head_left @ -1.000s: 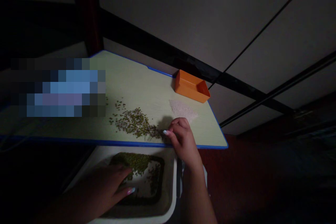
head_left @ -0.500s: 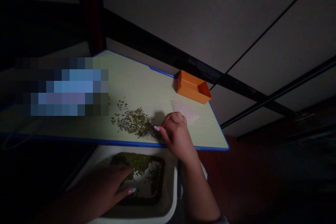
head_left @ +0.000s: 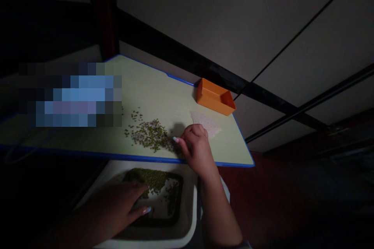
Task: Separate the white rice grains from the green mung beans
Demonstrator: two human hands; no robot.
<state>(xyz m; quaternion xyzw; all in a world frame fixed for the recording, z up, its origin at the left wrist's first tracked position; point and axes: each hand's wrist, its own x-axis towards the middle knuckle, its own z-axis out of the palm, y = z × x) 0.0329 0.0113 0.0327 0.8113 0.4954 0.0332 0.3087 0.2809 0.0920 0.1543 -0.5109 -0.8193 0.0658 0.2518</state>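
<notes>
My right hand [head_left: 197, 148] rests low over the pale green tabletop [head_left: 152, 89], its fingers curled in and the thumb pointing left. What they pinch, if anything, is hidden. Just left of the thumb lies a loose scatter of green beans [head_left: 153, 130] mixed with paler grains. Behind the knuckles spreads a patch of small whitish grains [head_left: 209, 122], partly covered by the hand. Below the table edge, my left hand [head_left: 124, 202] reaches into a white tub [head_left: 191, 198], thumb and fingers apart. Beside its fingertips sits a heap of green beans [head_left: 150, 177] in the tub.
An orange open box [head_left: 215, 103] stands at the table's far right corner. Blue edging [head_left: 87, 155] runs along the table. A pixelated patch hides what lies on the left. Pale panels [head_left: 204, 15] rise behind, and a reddish floor [head_left: 248, 202] shows at right.
The view has shifted very slightly. My right thumb has moved a little to the right, away from the beans on the table. My left hand stays in the tub.
</notes>
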